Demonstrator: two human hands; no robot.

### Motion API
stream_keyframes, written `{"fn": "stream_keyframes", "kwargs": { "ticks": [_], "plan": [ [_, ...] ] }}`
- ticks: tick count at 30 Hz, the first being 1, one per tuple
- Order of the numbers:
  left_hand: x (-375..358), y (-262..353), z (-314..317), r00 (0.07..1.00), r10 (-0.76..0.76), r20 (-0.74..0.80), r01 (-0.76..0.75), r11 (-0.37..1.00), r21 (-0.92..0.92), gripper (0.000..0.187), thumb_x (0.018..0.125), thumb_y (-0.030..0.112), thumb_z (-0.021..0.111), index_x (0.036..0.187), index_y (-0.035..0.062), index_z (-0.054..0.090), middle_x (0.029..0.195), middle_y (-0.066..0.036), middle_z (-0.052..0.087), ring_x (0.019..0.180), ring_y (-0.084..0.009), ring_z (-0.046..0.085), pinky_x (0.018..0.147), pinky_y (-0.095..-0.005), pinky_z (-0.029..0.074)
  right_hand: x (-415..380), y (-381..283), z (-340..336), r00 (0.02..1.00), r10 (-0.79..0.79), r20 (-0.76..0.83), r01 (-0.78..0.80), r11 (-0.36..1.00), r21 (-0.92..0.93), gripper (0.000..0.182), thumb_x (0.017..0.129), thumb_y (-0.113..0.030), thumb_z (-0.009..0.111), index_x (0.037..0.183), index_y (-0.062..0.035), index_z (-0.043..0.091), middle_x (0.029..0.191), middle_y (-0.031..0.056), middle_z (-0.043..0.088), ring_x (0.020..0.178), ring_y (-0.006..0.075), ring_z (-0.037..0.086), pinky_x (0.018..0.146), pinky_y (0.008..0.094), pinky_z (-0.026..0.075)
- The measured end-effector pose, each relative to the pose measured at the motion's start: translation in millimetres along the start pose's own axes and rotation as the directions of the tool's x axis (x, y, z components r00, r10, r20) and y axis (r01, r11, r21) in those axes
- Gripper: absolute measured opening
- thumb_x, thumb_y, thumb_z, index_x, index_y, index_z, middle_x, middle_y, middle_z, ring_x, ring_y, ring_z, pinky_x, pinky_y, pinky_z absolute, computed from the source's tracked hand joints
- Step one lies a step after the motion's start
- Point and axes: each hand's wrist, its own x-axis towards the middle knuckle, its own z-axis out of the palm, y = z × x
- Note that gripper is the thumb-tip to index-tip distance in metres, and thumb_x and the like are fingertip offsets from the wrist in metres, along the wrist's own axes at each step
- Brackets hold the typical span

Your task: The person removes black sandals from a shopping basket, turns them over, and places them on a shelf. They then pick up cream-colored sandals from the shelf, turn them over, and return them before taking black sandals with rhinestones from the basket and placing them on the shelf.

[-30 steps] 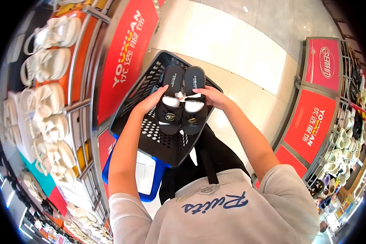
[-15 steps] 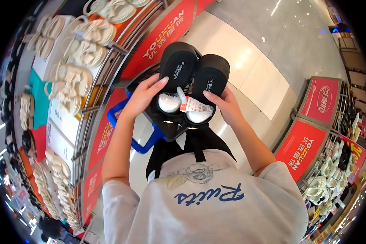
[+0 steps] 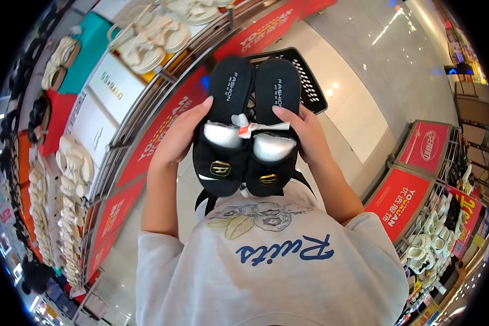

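A pair of black slide sandals (image 3: 225, 168) is held up in front of my chest, soles down and toes toward me. Gold emblems sit on the straps, and white stuffing fills the openings. My left hand (image 3: 187, 127) grips the outer side of one slide, thumb along its edge. On the other side, my right hand (image 3: 307, 130) holds the second slide, with its thumb on the insole. A white and orange tag (image 3: 255, 128) hangs between the two slides. The fingers beneath are hidden.
Behind the slides is a black shopping basket (image 3: 309, 89). Shelves with cream sandals (image 3: 152, 41) and white boxes (image 3: 111, 81) run along the left. Red sign panels (image 3: 399, 198) and a rack of light shoes (image 3: 432, 239) stand at the right.
The slides have tilted and come closer to me, so the strap emblems now show. The basket appears farther right behind them, and the blue cart frame is mostly out of sight.
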Motion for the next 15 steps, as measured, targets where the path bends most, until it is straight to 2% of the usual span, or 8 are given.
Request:
{"fn": "stream_keyframes", "kwargs": {
  "ticks": [2, 4, 5, 6, 8, 11, 14, 15],
  "plan": [
    [-27, -2, -23, 0.994, -0.106, -0.025, 0.105, 0.993, -0.053, 0.043, 0.092, 0.036, 0.046, 0.111, -0.0011, 0.056, 0.102, -0.007, 0.062, 0.092, -0.0131, 0.059, 0.078, -0.0235, 0.046, 4, 17, 14, 0.973, 0.229, 0.021, -0.229, 0.973, -0.016, 0.036, 0.081, -0.025, 0.062, 0.106, 0.001, 0.056, 0.094, 0.01, 0.062, 0.081, 0.0142, 0.061, 0.072, 0.0266, 0.048],
    [-43, -11, -56, 0.988, -0.136, -0.073, 0.137, 0.991, 0.0, 0.045, 0.092, 0.036, 0.045, 0.113, -0.002, 0.055, 0.104, -0.01, 0.062, 0.092, -0.0149, 0.06, 0.077, -0.0246, 0.048, 8, 38, 29, 0.942, 0.302, 0.146, -0.313, 0.948, 0.064, 0.038, 0.084, -0.029, 0.058, 0.109, 0.0001, 0.055, 0.097, 0.0114, 0.062, 0.084, 0.0166, 0.062, 0.074, 0.0287, 0.05],
    [-54, -16, -65, 0.989, -0.14, -0.055, 0.134, 0.986, -0.1, 0.044, 0.092, 0.036, 0.045, 0.112, -0.0024, 0.055, 0.104, -0.011, 0.062, 0.091, -0.015, 0.061, 0.076, -0.0246, 0.05, 8, 49, 40, 0.937, 0.307, 0.165, -0.318, 0.947, 0.045, 0.038, 0.084, -0.029, 0.058, 0.109, 0.0001, 0.055, 0.097, 0.0114, 0.062, 0.084, 0.0166, 0.062, 0.074, 0.0287, 0.05],
    [-67, -15, -71, 0.99, -0.136, -0.036, 0.127, 0.972, -0.197, 0.044, 0.092, 0.036, 0.045, 0.111, -0.0027, 0.055, 0.104, -0.011, 0.062, 0.09, -0.0151, 0.061, 0.075, -0.0246, 0.051, 5, 59, 51, 0.918, 0.345, 0.196, -0.373, 0.919, 0.125, 0.038, 0.085, -0.03, 0.055, 0.11, -0.0003, 0.054, 0.099, 0.0117, 0.062, 0.086, 0.0179, 0.062, 0.076, 0.0299, 0.05],
    [-88, -14, -88, 0.979, -0.188, -0.085, 0.172, 0.972, -0.161, 0.045, 0.093, 0.035, 0.043, 0.113, -0.0039, 0.054, 0.105, -0.011, 0.061, 0.09, -0.0148, 0.061, 0.079, -0.0248, 0.05, 14, 84, 68, 0.875, 0.407, 0.263, -0.465, 0.858, 0.219, 0.038, 0.088, -0.03, 0.049, 0.112, -0.0012, 0.054, 0.103, 0.012, 0.062, 0.09, 0.0205, 0.061, 0.08, 0.0324, 0.05],
    [-111, -30, -109, 0.985, -0.056, -0.164, 0.011, 0.964, -0.265, 0.044, 0.093, 0.034, 0.042, 0.113, -0.0034, 0.054, 0.108, -0.01, 0.06, 0.094, -0.0132, 0.059, 0.082, -0.024, 0.047, 21, 88, 100, 0.855, 0.41, 0.318, -0.465, 0.878, 0.116, 0.037, 0.088, -0.028, 0.049, 0.112, 0.0003, 0.054, 0.104, 0.0126, 0.061, 0.091, 0.0201, 0.061, 0.081, 0.0319, 0.049],
    [-130, -47, -126, 0.951, 0.008, -0.31, -0.105, 0.949, -0.297, 0.044, 0.093, 0.035, 0.043, 0.115, -0.0016, 0.054, 0.109, -0.01, 0.059, 0.095, -0.013, 0.058, 0.082, -0.0246, 0.047, 32, 83, 130, 0.833, 0.428, 0.351, -0.46, 0.888, 0.009, 0.037, 0.089, -0.028, 0.048, 0.11, 0.0018, 0.055, 0.104, 0.0128, 0.061, 0.093, 0.0194, 0.061, 0.081, 0.0304, 0.049],
    [-134, -52, -131, 0.94, -0.006, -0.341, -0.134, 0.913, -0.386, 0.044, 0.092, 0.036, 0.044, 0.115, -0.0006, 0.053, 0.109, -0.01, 0.06, 0.094, -0.0134, 0.059, 0.081, -0.0248, 0.047, 37, 82, 140, 0.834, 0.418, 0.362, -0.44, 0.898, -0.024, 0.037, 0.089, -0.028, 0.048, 0.109, 0.002, 0.055, 0.104, 0.0126, 0.061, 0.093, 0.0192, 0.061, 0.082, 0.03, 0.049]
  ]
}}
